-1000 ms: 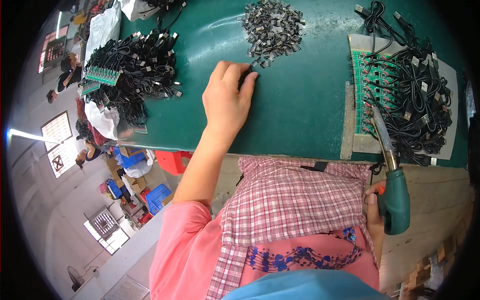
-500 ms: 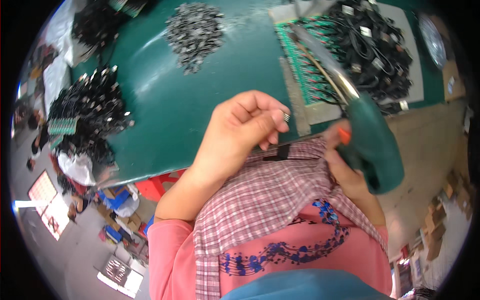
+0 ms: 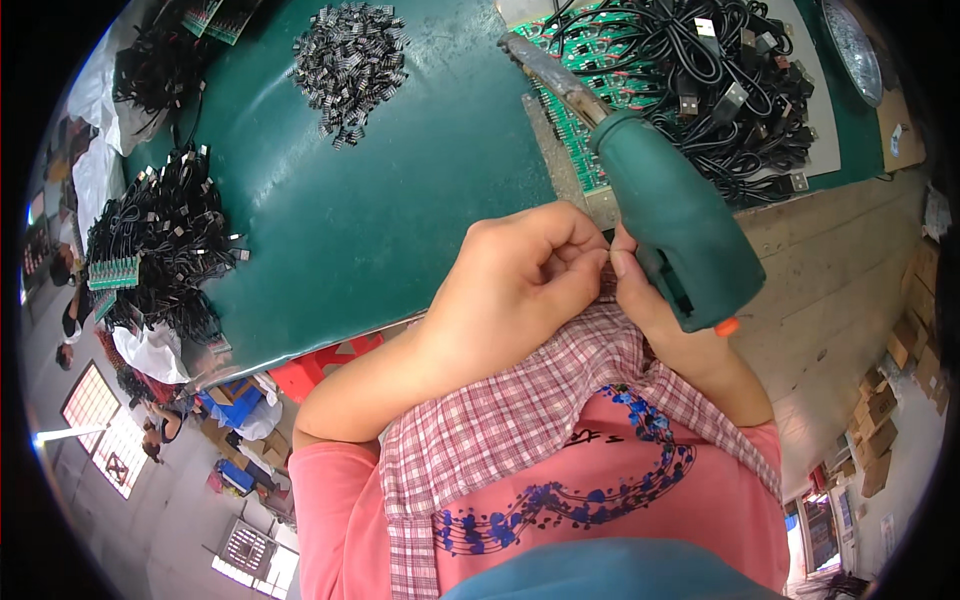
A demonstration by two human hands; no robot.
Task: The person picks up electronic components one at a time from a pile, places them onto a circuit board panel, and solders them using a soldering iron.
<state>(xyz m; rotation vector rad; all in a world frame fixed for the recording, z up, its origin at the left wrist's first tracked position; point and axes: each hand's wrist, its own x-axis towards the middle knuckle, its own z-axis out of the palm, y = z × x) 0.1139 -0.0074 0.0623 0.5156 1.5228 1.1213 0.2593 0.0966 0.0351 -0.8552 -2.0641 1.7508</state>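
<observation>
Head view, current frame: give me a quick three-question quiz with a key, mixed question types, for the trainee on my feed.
1. Which hand holds the green soldering gun?
2. True or false: the pile of small connectors touches the green circuit boards near the soldering gun.
3. Where is the left hand? A) in the pile of small connectors; B) next to the right hand; C) on the circuit boards.

Key:
1. The right hand.
2. False; bare green tabletop lies between them.
3. B.
</observation>
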